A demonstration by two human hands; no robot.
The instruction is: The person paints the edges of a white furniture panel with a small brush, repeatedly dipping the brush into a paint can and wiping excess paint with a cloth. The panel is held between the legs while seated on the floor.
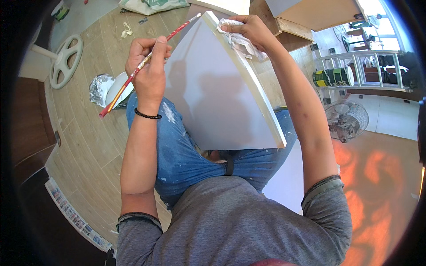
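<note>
My left hand, with a black beaded bracelet at the wrist, holds a slender paintbrush. Its paint-spattered handle is red and gold, and its whitish tip points to the upper right, near the top corner of a panel. Whether a second brush lies along the handle, I cannot tell. The white panel stands tilted between my knees, with a yellowish strip along its right edge. My right hand grips a crumpled white cloth against the upper part of that edge.
Left of my knee is a foil-lined container beside a white rounded thing. A white wheel-shaped base stands farther left. Wooden cabinet parts are ahead. On the right are a metal ladder, a paint bucket and a fan.
</note>
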